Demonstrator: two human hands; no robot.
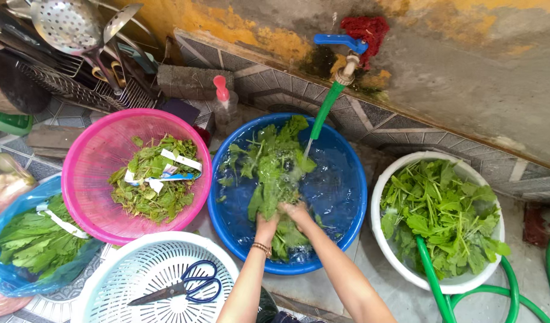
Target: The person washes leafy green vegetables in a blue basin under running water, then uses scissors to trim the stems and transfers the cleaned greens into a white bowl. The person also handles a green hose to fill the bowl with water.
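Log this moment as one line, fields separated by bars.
left hand: holds leafy greens | right hand: holds same bunch | blue basin: water, tap hose running | scissors: in white basket

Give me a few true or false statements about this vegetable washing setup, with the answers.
1. Both hands hold a bunch of greens in the blue basin. True.
2. The scissors lie in the pink basket. False: they lie in the white colander.
3. Water runs from the tap into the blue basin. True.
4. The white bowl is empty. False: it holds leafy greens.
5. The left hand wears a bracelet. True.
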